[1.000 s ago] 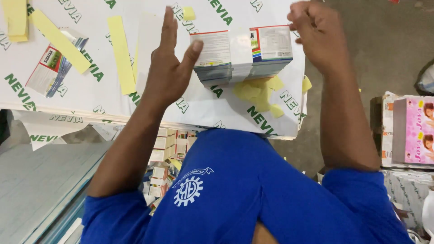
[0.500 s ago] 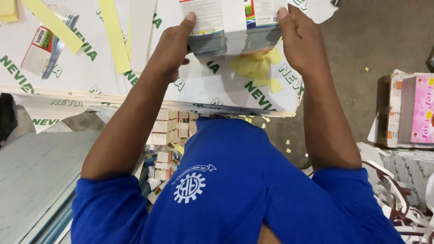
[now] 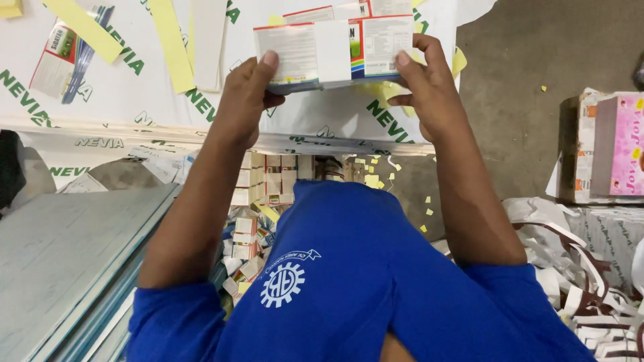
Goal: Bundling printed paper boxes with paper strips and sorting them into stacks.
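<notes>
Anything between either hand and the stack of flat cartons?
Nothing visible. The left hand and right hand both grip the carton stack directly by its ends, fingers on its top face, above the white sheet. The yellow strips lie off to the left, clear of both hands.

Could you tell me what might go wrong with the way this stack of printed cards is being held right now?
1. The stack of flat printed cards is pinched only at its two ends, by the left hand and the right hand, so the middle sheets might sag or slip out.
2. Any dropped sheets could mix with the yellow paper strips and offcuts on the white printed sheet below.
</notes>
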